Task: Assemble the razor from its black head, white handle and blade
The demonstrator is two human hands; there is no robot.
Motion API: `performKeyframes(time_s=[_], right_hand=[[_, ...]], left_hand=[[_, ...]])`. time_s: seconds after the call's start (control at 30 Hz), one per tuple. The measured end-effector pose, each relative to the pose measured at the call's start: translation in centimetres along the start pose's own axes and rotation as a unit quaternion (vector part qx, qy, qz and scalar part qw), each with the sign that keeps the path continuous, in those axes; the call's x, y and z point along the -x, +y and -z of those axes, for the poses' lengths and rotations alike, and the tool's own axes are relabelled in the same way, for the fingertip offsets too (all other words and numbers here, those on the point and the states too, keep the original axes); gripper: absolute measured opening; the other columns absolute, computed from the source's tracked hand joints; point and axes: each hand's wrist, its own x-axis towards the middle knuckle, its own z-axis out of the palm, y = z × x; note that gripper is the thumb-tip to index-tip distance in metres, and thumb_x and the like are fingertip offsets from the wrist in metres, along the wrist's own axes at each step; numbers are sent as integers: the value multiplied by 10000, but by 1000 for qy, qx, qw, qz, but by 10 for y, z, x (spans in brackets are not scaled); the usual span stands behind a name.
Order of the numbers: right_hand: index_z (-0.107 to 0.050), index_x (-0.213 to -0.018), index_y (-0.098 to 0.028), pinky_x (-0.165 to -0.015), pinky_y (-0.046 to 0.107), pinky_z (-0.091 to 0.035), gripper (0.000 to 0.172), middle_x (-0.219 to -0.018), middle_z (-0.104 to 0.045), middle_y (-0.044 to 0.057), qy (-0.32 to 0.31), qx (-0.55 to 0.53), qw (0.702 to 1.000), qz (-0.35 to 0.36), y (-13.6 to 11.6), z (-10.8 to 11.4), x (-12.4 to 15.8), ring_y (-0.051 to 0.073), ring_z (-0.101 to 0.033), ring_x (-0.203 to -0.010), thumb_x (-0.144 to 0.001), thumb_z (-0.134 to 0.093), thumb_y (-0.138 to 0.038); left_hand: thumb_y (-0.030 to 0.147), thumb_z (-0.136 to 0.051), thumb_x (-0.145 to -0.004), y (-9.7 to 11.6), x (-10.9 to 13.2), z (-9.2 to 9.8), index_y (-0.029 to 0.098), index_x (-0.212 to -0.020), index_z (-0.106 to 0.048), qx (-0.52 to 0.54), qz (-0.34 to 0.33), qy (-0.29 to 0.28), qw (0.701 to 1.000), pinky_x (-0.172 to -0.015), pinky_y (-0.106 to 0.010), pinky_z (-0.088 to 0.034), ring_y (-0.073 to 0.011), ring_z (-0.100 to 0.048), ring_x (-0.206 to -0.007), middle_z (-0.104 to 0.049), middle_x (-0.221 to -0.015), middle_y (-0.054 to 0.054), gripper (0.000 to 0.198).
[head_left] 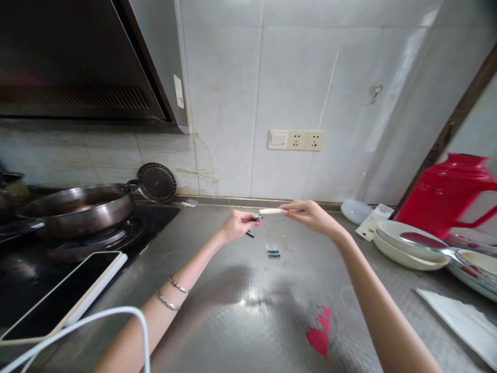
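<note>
Both my arms reach out over a steel counter (240,311). My right hand (308,213) pinches the right end of a thin white stick-like tool (271,211), held level above the counter. My left hand (237,224) is closed at the tool's left tip, where a small dark metal piece shows; a short dark teal piece (250,234) pokes out under its fingers. On the counter just below lies a small clear packet with dark teal pieces (273,253). Two silver bracelets (173,292) circle my left wrist.
A wok (77,210) sits on the gas hob at left, a round lid (157,182) behind it. A tablet (66,292) with a white cable lies at front left. Stacked white dishes (407,243), a red thermos jug (446,191) and wall sockets (297,140) are at right and back.
</note>
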Motion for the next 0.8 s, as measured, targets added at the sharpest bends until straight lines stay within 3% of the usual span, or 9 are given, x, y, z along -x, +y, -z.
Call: performKeyframes(time_s=[0.07,0.23,0.37,0.53,0.7,0.8], right_hand=[[-683,-1036,-212,-822,287,-456,363,-1051,-676,42,-31,-25,999,19,0,-1,0,222,-608,-952,-810,-509,-437],[-696,-1007,-216,-840,333,-445,342,-1046,-677,45,9,-5,1000,-14,2,-1,-1,244,-597,-972,-804,-517,-425],[-662,-1086,-181,-732,300,-470,439,-984,-692,53,-65,-65,996,9,7,-1,-1,224,-616,-877,-783,-530,-470],[-688,-1038,-192,-793,315,-453,395,-1013,-685,57,-2,-57,998,-11,9,-5,-3,238,-604,-932,-781,-536,-452],[-679,-1055,-179,-729,299,-469,416,-941,-701,45,-50,-66,996,21,6,-7,-3,225,-620,-857,-786,-525,-457],[-694,-1017,-199,-760,318,-465,385,-960,-701,46,-10,-29,1000,-5,9,-8,-4,240,-619,-898,-787,-524,-457]], left_hand=[[229,-633,-691,0,0,0,127,-737,-688,3,-2,0,1000,-617,-219,-457,-124,-587,-628,-664,-683,-24,125],[248,-656,-672,1,-1,1,116,-726,-685,9,5,9,1000,-639,-227,-461,-129,-593,-648,-672,-704,-36,145],[253,-657,-675,0,-1,3,109,-737,-684,12,6,0,1000,-637,-222,-453,-122,-587,-645,-668,-701,-30,160],[251,-662,-669,-8,-2,3,105,-718,-674,28,21,9,999,-626,-219,-452,-125,-586,-647,-665,-699,-33,155],[245,-658,-669,-8,-2,3,113,-712,-679,18,16,-2,1000,-616,-214,-445,-117,-578,-624,-659,-670,-18,140],[243,-661,-664,-4,-1,2,112,-717,-680,21,19,1,1000,-635,-218,-450,-120,-585,-641,-666,-692,-23,142]])
